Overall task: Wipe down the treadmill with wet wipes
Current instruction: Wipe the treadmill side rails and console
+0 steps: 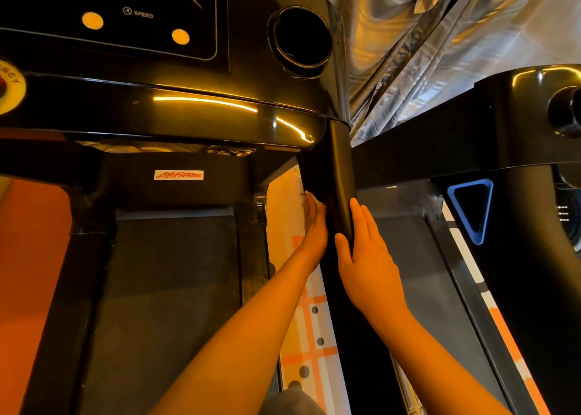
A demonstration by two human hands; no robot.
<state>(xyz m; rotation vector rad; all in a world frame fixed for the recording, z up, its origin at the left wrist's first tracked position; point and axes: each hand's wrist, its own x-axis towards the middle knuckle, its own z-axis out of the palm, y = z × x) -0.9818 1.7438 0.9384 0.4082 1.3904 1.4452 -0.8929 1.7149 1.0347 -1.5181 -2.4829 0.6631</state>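
A crinkled silver sheet (pixel 440 53) is hung behind the machines, and a pale floor (pixel 309 333) with orange lines and dark dots is seen in the gap below. The treadmill (pixel 188 113) fills the left of the view, with its glossy black console at the top and its dark belt (pixel 163 289) below. A second machine (pixel 518 131) is set to the right.

The black upright post (pixel 338 169) at the treadmill's right side is the part being worked on. Its long axis is run from under the console corner down toward the person, so that it lies straight ahead and between the two forearms. The left hand (pixel 314 223) is laid against the post's left face, fingers stretched upward along it. A small pale edge, judged to be the wet wipe (pixel 306 194), is seen at its fingertips; how much of it is trapped under the palm cannot be told. The right hand (pixel 367 263) is pressed flat on the post's right face, fingers straight and together, with nothing held.

Both hands are in contact with the post, the left reaching slightly higher. The coming stroke is judged to be along the post's length, either toward the console or back toward the body, with the right hand used as a brace.
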